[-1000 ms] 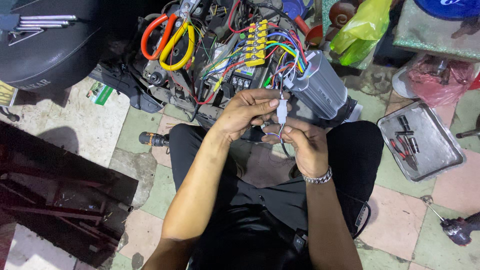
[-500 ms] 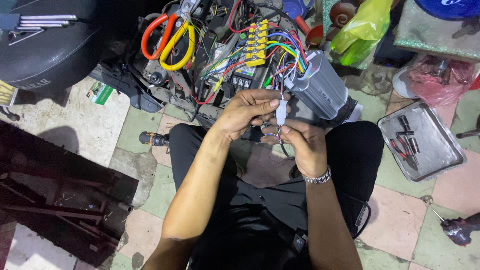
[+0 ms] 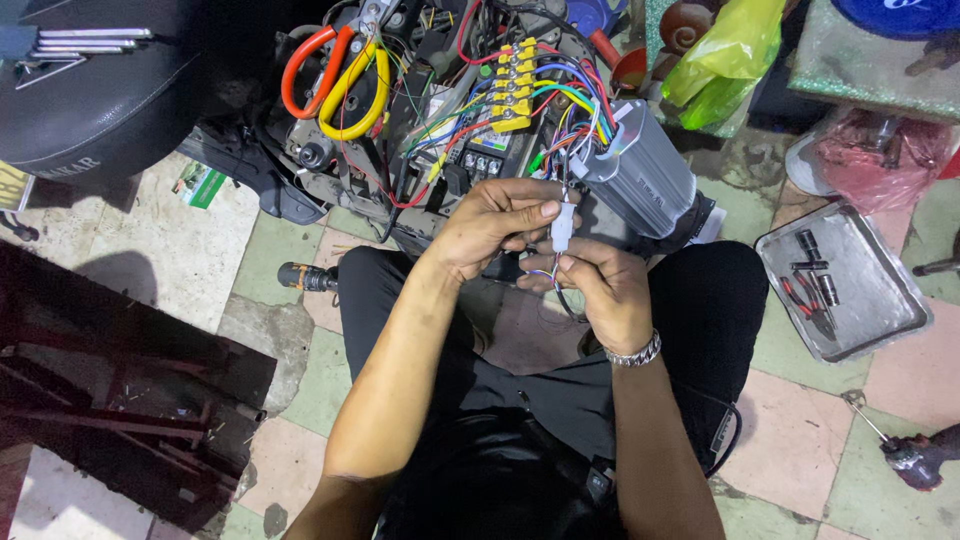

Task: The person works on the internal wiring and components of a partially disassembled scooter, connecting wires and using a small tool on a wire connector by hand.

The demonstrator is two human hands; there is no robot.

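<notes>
1. Not much has moved in the last second: my left hand (image 3: 495,225) and right hand (image 3: 590,290) sit in the same spot over my lap, and the white connector (image 3: 562,226) has stayed upright between them. So I'd say the fiddly bit is ongoing, nothing seated or let go yet.
2. Left hand is curled, thumb pressed against the connector's side. Right hand pinches it from below, with thin coloured wires (image 3: 548,275) looping out under the fingers.
3. The connector hangs just in front of the grey controller box (image 3: 650,180), whose wire bundle (image 3: 560,110) fans up to the yellow terminal strip (image 3: 512,85).
4. Room is tight up top: wiring and the red and yellow cutters (image 3: 335,80) crowd that edge. The metal tray (image 3: 880,300) sits well apart to my right; open floor tiles lie to my left.
</notes>
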